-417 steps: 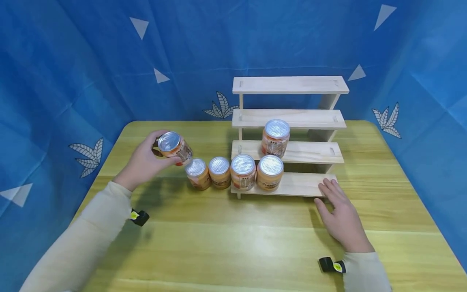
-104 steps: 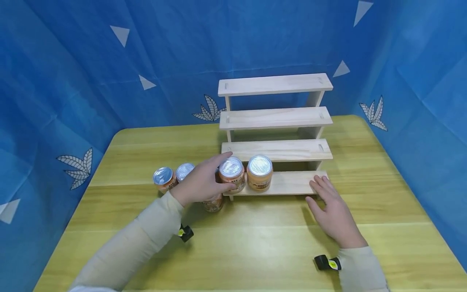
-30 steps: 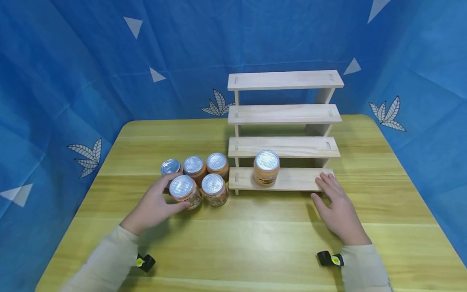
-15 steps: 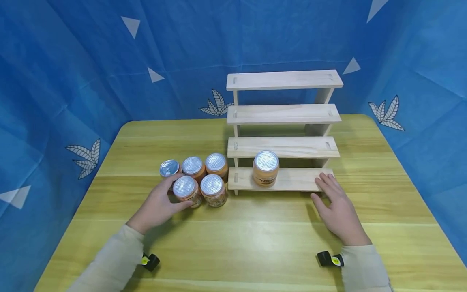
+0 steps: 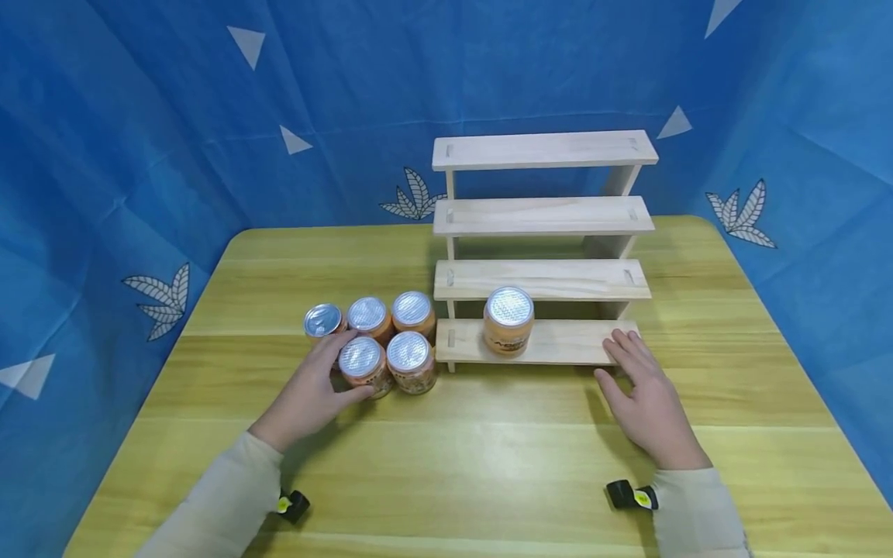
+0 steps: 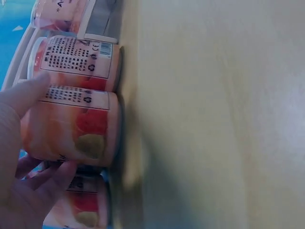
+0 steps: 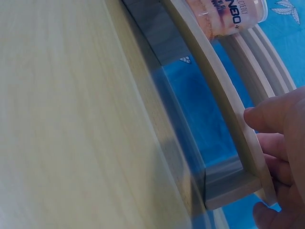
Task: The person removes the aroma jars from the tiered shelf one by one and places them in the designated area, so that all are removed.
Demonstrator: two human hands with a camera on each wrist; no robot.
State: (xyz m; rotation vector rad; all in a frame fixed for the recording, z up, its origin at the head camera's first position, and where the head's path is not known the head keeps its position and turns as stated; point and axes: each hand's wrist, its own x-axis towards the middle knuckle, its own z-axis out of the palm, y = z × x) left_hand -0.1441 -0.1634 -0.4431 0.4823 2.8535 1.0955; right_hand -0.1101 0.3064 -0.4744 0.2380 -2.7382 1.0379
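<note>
With thumb and fingers around it, my left hand point(image 5: 307, 395) grips an orange-labelled can point(image 5: 367, 369) with a silver lid. That can stands upright on the table, beside another such can point(image 5: 410, 363) to its right; in the left wrist view the held can point(image 6: 71, 126) and its neighbour point(image 6: 78, 62) look to be touching. Behind them are three more: a left can point(image 5: 323, 320), partly hidden by my fingers, a middle can point(image 5: 368, 316) and a right can point(image 5: 413, 311). My right hand point(image 5: 649, 403) rests with fairly straight fingers on the right end of the wooden rack's bottom step point(image 5: 572, 342).
One can point(image 5: 508, 322) stands on the bottom step, left of its middle. Above it rise the stepped rack's other boards point(image 5: 544, 149). The wooden table point(image 5: 488, 473) extends in front, and a blue cloth point(image 5: 349, 77) hangs behind and at both sides.
Cans formerly on the rack's two lower steps have gone to the table's front row; one stays on the rack. Lately my left hand slid its can right, against its neighbour. My right hand stays put.
</note>
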